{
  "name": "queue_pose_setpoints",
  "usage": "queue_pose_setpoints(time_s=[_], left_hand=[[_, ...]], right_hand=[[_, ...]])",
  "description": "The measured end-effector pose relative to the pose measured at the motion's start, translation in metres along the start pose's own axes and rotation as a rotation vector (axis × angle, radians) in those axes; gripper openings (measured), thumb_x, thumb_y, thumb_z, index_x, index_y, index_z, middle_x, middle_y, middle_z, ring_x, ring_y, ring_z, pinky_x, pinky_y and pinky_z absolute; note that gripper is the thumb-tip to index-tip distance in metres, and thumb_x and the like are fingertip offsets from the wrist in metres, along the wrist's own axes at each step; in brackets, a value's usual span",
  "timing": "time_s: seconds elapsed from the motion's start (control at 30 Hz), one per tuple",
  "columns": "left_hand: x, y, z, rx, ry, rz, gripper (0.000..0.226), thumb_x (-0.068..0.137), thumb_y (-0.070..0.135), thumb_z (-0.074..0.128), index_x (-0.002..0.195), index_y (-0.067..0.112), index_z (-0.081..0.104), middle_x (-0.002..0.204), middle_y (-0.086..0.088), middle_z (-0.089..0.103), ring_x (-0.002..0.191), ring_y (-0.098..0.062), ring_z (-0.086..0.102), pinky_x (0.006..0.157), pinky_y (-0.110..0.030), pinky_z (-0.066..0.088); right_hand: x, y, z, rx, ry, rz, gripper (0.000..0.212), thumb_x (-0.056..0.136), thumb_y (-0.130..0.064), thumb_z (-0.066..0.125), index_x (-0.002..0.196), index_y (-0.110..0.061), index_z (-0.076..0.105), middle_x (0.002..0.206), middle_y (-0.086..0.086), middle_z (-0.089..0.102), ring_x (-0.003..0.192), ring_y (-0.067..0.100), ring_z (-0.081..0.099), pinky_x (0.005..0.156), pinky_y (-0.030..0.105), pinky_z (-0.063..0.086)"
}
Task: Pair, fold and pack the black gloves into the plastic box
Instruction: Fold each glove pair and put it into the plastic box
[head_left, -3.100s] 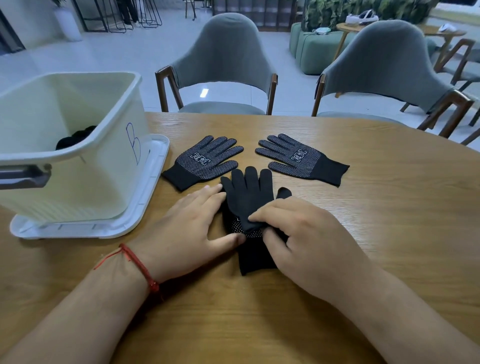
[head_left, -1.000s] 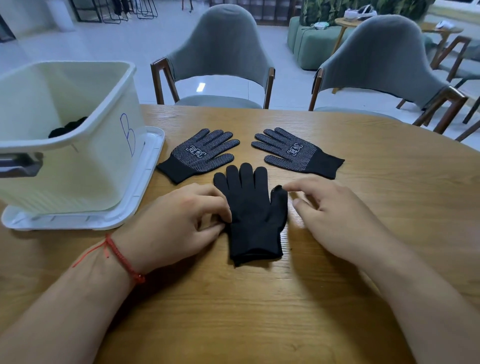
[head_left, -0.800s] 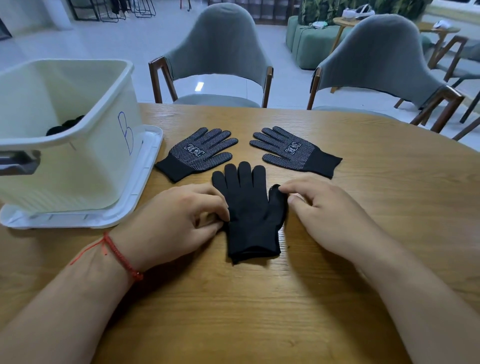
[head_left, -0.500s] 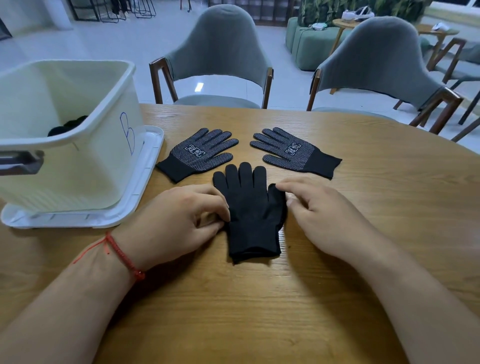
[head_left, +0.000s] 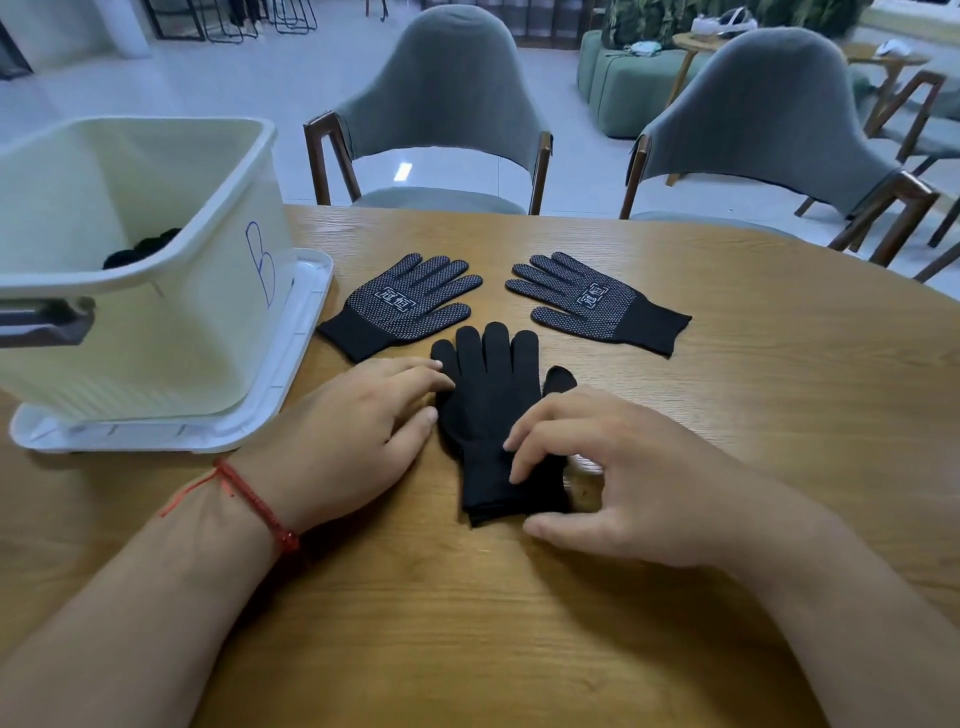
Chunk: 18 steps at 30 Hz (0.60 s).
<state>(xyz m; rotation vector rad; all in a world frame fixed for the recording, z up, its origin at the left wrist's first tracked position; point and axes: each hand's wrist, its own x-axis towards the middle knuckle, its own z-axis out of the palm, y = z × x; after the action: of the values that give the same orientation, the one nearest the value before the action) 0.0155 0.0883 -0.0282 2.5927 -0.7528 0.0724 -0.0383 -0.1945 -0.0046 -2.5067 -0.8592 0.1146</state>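
Stacked pair (head_left: 493, 405) lies flat mid-tabletop (head_left: 753, 441), fingers pointing far, cuff near. State: left hand (head_left: 353, 436) open, fingertips against the pair's left edge; right hand (head_left: 623, 483) open, loosely curved over the cuff, no confirmed grip. To fold: pin left edge, take both cuff layers together, bring over to fingertips, keep edges aligned. Then into box (head_left: 208, 322), left. Two dotted gloves (head_left: 410, 306) lie beyond, unpaired.
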Motion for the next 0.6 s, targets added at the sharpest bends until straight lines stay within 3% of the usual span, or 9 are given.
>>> queue_pose_setpoints(time_s=[0.2,0.33,0.47,0.6], left_hand=[[-0.001,0.006,-0.006,0.007,0.044,0.096,0.029,0.096,0.027,0.065,0.125,0.033,0.067,0.142,0.016,0.057,0.135,-0.008,0.051,0.113,-0.038,0.045],[-0.004,0.021,-0.01,-0.082,-0.058,0.252,0.041,0.087,0.006,0.069,0.12,0.029,0.07,0.133,0.017,0.06,0.129,-0.005,0.055,0.108,-0.029,0.045],[-0.007,0.027,-0.01,-0.107,-0.177,0.299,0.043,0.086,0.018,0.067,0.127,0.031,0.066,0.134,0.02,0.057,0.128,-0.006,0.055,0.108,-0.031,0.045],[-0.003,0.026,-0.005,-0.104,-0.115,0.25,0.028,0.094,0.041,0.065,0.122,0.036,0.066,0.116,0.022,0.063,0.11,-0.003,0.06,0.094,-0.035,0.051]], right_hand=[[0.0,-0.006,0.002,-0.124,0.052,-0.012,0.008,0.089,-0.047,0.069,0.094,-0.04,0.071,0.122,-0.03,0.065,0.111,0.001,0.06,0.089,0.033,0.053],[0.003,-0.013,0.006,-0.219,0.11,-0.034,0.006,0.088,-0.043,0.063,0.088,-0.037,0.067,0.112,-0.026,0.069,0.1,0.005,0.063,0.079,0.035,0.055],[0.005,-0.013,0.009,-0.103,0.182,0.0,0.003,0.086,-0.036,0.065,0.087,-0.036,0.062,0.1,-0.018,0.072,0.095,0.01,0.066,0.079,0.037,0.054],[0.004,-0.015,0.005,0.244,0.3,0.101,0.017,0.089,-0.018,0.073,0.083,-0.032,0.064,0.102,-0.018,0.077,0.098,0.011,0.071,0.086,0.031,0.054]])
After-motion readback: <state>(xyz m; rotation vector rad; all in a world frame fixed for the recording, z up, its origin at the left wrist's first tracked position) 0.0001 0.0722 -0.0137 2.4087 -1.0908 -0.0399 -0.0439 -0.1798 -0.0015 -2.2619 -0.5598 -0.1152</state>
